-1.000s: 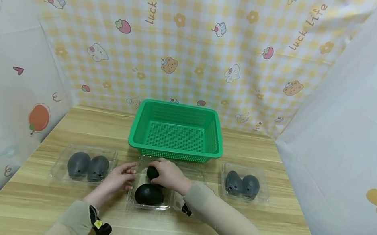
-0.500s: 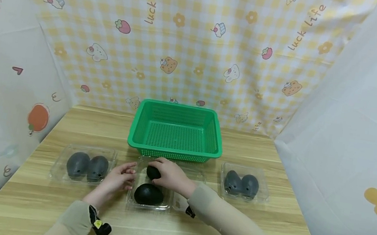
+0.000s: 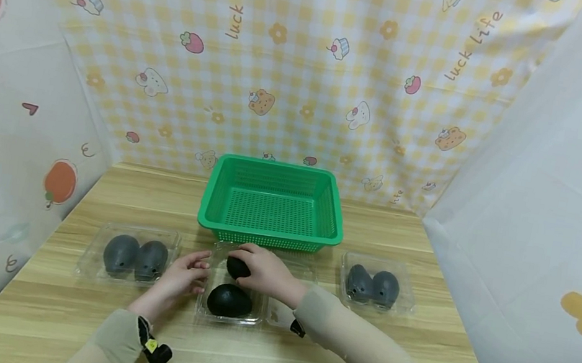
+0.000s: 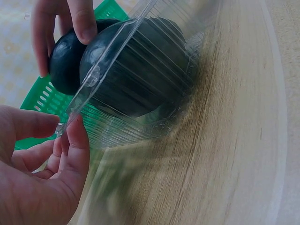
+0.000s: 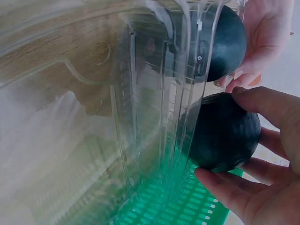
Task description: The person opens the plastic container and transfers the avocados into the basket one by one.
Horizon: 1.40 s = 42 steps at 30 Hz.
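Observation:
An open clear plastic clamshell box (image 3: 256,311) stands in the middle of the table with two dark avocados. The nearer avocado (image 3: 230,301) lies across the front of the box. My right hand (image 3: 266,273) grips the farther avocado (image 3: 237,267) with thumb and fingers around it, as the right wrist view also shows for this avocado (image 5: 225,133). At the box's left edge is my left hand (image 3: 185,278). In the left wrist view, the thumb and fingers of the left hand (image 4: 42,168) pinch the clear rim (image 4: 77,101).
A green plastic basket (image 3: 269,233) stands behind the box. To the left, a closed clear box (image 3: 92,262) holds two dark avocados. Another closed box (image 3: 406,286) with two more sits at the right. The clamshell's lid (image 3: 306,268) lies folded out to the right.
My right hand and the avocado in it have shifted very slightly to the right, and the right forearm has moved a little the same way. My left hand stays in place.

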Motion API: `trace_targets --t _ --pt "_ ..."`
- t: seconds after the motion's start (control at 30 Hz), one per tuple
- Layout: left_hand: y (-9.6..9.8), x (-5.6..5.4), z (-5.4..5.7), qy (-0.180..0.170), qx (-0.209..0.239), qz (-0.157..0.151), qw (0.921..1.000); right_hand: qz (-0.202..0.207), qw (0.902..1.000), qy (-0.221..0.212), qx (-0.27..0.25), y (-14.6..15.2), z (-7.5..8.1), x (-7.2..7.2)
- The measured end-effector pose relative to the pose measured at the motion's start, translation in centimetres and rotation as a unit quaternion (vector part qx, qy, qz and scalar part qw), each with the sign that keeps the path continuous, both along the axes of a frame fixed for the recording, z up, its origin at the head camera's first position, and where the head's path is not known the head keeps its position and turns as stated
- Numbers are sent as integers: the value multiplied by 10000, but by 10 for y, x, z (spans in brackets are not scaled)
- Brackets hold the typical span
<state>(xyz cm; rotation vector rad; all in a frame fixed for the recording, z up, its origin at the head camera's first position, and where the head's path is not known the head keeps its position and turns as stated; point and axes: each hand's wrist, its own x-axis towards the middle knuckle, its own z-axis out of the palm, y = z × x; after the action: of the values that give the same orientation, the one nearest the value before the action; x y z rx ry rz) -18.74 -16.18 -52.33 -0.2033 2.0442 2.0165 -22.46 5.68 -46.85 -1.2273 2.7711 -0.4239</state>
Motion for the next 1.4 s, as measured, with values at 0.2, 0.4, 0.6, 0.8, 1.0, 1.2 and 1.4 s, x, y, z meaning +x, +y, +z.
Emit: trace_targets --t 0.2,0.4,0.6,0.8,1.0,1.2,1.4 --pt "0 0 0 18 23 -28 10000 50 10000 40 -34 4 2 1" --pt "0 0 -1 13 29 -20 10000 77 9999 43 -92 5 6 3" --pt "0 0 -1 -23 69 -23 10000 131 9997 130 -189 8 8 2" --pt "1 1 1 4 97 -59 9999 163 9995 150 -218 9 9 2" --pt "1 0 1 -5 57 -19 10000 132 9995 197 -195 11 15 2" --pt "1 -2 -1 30 117 -8 9999 103 9996 187 -157 14 18 1" --pt "1 -2 -1 13 124 -26 9999 99 9996 172 -178 17 20 1"
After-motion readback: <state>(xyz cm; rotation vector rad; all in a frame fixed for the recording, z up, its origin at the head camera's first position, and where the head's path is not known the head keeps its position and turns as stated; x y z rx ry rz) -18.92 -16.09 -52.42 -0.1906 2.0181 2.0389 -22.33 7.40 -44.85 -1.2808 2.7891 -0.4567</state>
